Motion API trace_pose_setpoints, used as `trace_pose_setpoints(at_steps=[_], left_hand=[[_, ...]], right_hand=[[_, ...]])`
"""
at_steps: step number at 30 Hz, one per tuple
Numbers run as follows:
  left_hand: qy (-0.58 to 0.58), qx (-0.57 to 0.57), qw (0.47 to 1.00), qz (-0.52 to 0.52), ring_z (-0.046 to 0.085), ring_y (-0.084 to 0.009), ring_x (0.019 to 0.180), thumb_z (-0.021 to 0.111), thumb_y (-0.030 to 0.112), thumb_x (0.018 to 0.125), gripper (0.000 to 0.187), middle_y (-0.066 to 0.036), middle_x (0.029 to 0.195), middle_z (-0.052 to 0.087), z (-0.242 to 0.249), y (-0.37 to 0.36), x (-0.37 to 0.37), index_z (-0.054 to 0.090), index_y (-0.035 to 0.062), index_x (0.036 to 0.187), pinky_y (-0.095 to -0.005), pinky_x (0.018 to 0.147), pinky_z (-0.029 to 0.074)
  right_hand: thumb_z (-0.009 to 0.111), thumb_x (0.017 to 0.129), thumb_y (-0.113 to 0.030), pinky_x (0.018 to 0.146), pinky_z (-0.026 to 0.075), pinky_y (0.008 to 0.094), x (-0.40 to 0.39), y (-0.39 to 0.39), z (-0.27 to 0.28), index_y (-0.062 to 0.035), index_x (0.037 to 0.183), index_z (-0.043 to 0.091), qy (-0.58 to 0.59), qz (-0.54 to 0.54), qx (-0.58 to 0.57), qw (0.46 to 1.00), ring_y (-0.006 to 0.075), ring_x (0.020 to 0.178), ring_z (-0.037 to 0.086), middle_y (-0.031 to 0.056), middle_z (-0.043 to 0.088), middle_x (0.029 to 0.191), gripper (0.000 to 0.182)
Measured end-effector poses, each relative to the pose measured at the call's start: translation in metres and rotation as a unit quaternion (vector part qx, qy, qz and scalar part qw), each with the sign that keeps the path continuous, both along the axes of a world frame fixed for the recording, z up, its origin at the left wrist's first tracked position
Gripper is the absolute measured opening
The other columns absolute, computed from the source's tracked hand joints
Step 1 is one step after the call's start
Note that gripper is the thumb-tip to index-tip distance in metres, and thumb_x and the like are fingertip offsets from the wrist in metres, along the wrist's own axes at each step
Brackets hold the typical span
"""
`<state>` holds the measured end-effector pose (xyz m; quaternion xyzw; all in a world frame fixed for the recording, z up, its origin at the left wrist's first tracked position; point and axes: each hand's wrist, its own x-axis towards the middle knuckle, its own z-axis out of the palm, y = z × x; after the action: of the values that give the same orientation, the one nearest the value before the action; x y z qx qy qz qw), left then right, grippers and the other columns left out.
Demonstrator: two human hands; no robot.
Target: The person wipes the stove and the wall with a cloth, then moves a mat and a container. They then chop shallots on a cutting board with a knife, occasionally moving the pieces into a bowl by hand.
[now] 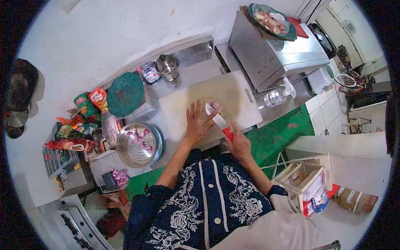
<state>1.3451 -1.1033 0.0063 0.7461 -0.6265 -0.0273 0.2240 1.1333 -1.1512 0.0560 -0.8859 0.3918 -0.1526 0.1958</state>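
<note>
My right hand (239,143) is wrapped round the red handle of a knife (227,133), whose blade points away from me across a white cutting board (177,110). Peeled, cut pieces that look like shallot (215,105) lie in a small pile near the blade's tip. Spread flat on the board is my left hand (197,125), fingers apart, with its thumb side reaching toward the blade and the pile. To the left of the board, a round steel pan (121,146) holds several small purple shallots (146,148).
Behind the board stand a steel jug (166,66) and a labelled jar (150,74). A green round lid (125,95) tops a container at left. Steel equipment (266,52) borders the board's right, beside a spray bottle (273,98). More shallots (121,178) sit at lower left.
</note>
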Motion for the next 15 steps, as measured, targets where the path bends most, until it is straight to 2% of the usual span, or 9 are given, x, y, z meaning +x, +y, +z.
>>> trace_pose_setpoints(at_steps=[5, 8, 11, 13, 14, 15], left_hand=[[0.034, 0.009, 0.999, -0.002, 0.004, -0.0434, 0.141, 0.048, 0.051, 0.09, 0.046, -0.014, 0.156, 0.0, -0.005, -0.005, 0.004, 0.045, 0.0445, 0.135, -0.0634, 0.107, 0.011], [0.03, 0.014, 0.999, 0.034, 0.004, -0.0433, 0.141, 0.048, 0.051, 0.091, 0.047, -0.015, 0.156, -0.001, -0.026, -0.009, 0.009, 0.046, 0.0398, 0.136, -0.0634, 0.107, 0.012], [0.059, 0.01, 0.997, 0.057, 0.006, -0.0434, 0.14, 0.048, 0.05, 0.091, 0.048, -0.017, 0.156, 0.0, -0.027, -0.01, 0.012, 0.047, 0.034, 0.136, -0.0621, 0.107, 0.014], [0.097, -0.008, 0.994, 0.056, 0.008, -0.044, 0.14, 0.047, 0.052, 0.091, 0.05, -0.019, 0.155, 0.001, -0.023, -0.007, 0.011, 0.048, 0.0312, 0.136, -0.0605, 0.107, 0.015], [0.115, -0.016, 0.992, 0.056, 0.009, -0.0442, 0.14, 0.047, 0.052, 0.091, 0.051, -0.02, 0.155, 0.002, -0.022, -0.005, 0.011, 0.048, 0.0297, 0.136, -0.0597, 0.107, 0.016], [0.108, -0.032, 0.992, 0.051, 0.01, -0.0444, 0.14, 0.046, 0.053, 0.091, 0.052, -0.02, 0.155, 0.003, -0.028, -0.003, 0.009, 0.047, 0.0291, 0.137, -0.0591, 0.107, 0.016]], right_hand=[[0.068, 0.08, -0.022, 0.069, 0.052, 0.0422, -0.017, 0.001, 0.007, -0.0111, 0.144, 0.026, -0.009, 0.011, 0.022, 1.0, 0.0341, 0.081, 0.064, 0.0148, 0.064, 0.096, 0.077], [0.066, 0.082, -0.024, 0.077, 0.052, 0.0436, -0.025, 0.001, 0.026, -0.0132, 0.14, 0.035, 0.082, -0.029, 0.146, 0.985, 0.0347, 0.095, 0.061, 0.0175, 0.061, 0.111, 0.067], [0.065, 0.083, -0.025, 0.072, 0.053, 0.0409, -0.041, -0.001, 0.005, -0.0104, 0.133, 0.044, -0.006, 0.005, 0.092, 0.996, 0.0306, 0.084, 0.065, 0.0162, 0.064, 0.105, 0.056], [0.062, 0.087, -0.025, 0.063, 0.053, 0.036, -0.041, -0.005, 0.001, -0.0072, 0.129, 0.048, -0.06, -0.04, 0.254, 0.965, 0.0253, 0.071, 0.064, 0.0155, 0.066, 0.097, 0.048], [0.06, 0.088, -0.025, 0.058, 0.053, 0.0335, -0.04, -0.007, -0.001, -0.0056, 0.127, 0.05, -0.087, -0.062, 0.333, 0.937, 0.0226, 0.064, 0.064, 0.0152, 0.067, 0.094, 0.044], [0.057, 0.09, -0.025, 0.054, 0.051, 0.031, -0.039, -0.007, -0.001, -0.0041, 0.126, 0.049, -0.16, -0.077, 0.428, 0.886, 0.0199, 0.06, 0.061, 0.0148, 0.067, 0.091, 0.043]])
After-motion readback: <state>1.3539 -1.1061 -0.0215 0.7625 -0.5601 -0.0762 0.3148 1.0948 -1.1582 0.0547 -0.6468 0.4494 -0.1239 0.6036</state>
